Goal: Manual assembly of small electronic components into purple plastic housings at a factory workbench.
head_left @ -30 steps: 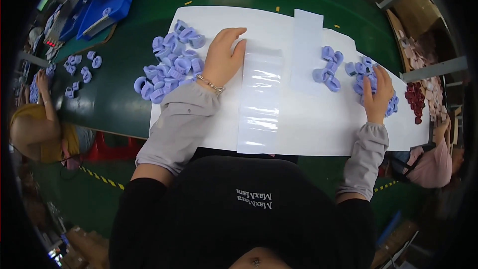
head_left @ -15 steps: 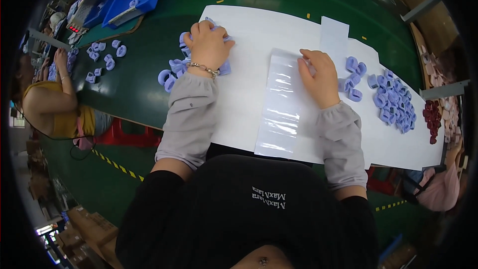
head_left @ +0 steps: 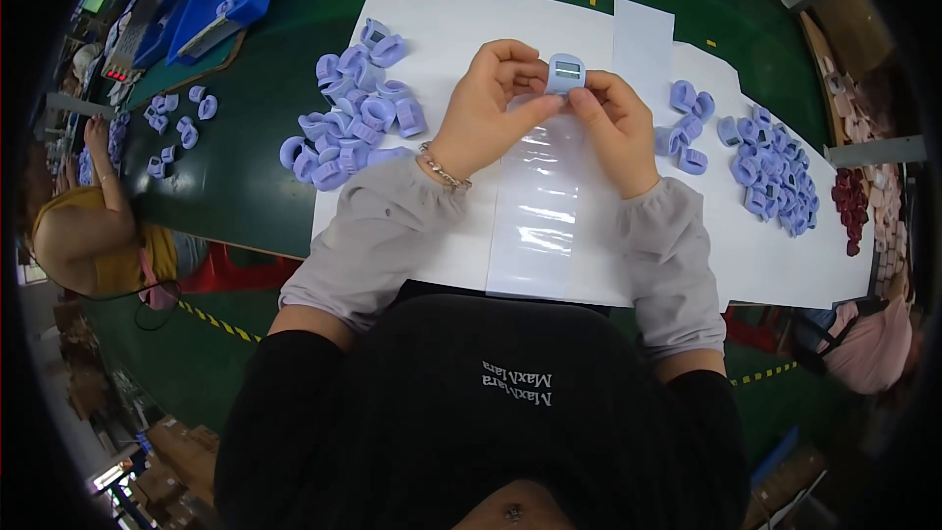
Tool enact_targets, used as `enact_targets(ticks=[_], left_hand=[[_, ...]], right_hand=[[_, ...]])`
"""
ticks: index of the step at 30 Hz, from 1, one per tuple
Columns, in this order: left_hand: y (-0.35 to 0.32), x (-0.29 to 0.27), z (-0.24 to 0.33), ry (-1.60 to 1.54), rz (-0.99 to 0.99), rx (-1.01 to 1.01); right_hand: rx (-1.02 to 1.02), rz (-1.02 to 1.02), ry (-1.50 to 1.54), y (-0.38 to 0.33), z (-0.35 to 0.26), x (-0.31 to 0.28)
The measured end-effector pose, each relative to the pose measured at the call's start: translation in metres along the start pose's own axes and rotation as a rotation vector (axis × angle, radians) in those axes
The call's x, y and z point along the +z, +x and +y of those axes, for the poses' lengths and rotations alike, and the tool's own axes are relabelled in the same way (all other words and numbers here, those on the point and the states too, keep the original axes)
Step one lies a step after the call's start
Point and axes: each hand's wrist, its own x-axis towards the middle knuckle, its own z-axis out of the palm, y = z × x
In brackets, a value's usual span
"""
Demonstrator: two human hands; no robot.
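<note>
Between both hands, above the far end of a strip of clear plastic film, is a small lilac plastic piece with a rounded top and a rectangular display window [head_left: 566, 69]. My left hand [head_left: 488, 110] pinches it from the left, thumb and fingers at its edge. My right hand [head_left: 620, 128] grips it from the right, thumb at its lower edge. The glossy film strip [head_left: 535, 226] lies on white paper [head_left: 451, 25] between my forearms. Left of my left hand is a loose heap of lilac ring-shaped pieces [head_left: 375, 114], several showing dark windows.
Right of my right hand lie a small group of lilac pieces [head_left: 693, 159] and a larger pile [head_left: 770, 177]. Dark red pieces [head_left: 850, 206] sit farther right. A blue tray [head_left: 231, 0] stands far left. A person in yellow [head_left: 83, 226] sits at the left; another in pink is right.
My left hand has come from the left heap to the middle with a lilac piece. My right hand has moved slightly up and left and now holds it too.
</note>
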Motion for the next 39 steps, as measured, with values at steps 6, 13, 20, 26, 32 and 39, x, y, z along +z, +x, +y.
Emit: enact_targets(ticks=[6,13,20,26,32,39], left_hand=[[0.0,-0.013,-0.007,0.229,-0.186,-0.063],[-0.004,-0.011,-0.005,0.001,-0.157,-0.202],[-0.003,-0.014,-0.006,-0.006,-0.199,-0.184],[-0.002,-0.015,-0.006,0.025,-0.222,-0.237],[0.014,-0.021,-0.005,-0.124,0.147,-0.247],[0.018,-0.024,-0.007,-0.215,0.199,-0.405]], right_hand=[[-0.019,-0.026,-0.025,-0.001,0.005,0.0],[-0.198,0.063,-0.209,0.003,0.003,0.003],[-0.253,0.018,-0.252,0.004,0.001,0.0],[-0.209,-0.013,-0.238,0.004,0.001,-0.004],[0.254,0.245,-0.537,0.009,-0.009,-0.025],[0.345,0.093,-0.315,0.007,-0.003,-0.005]])
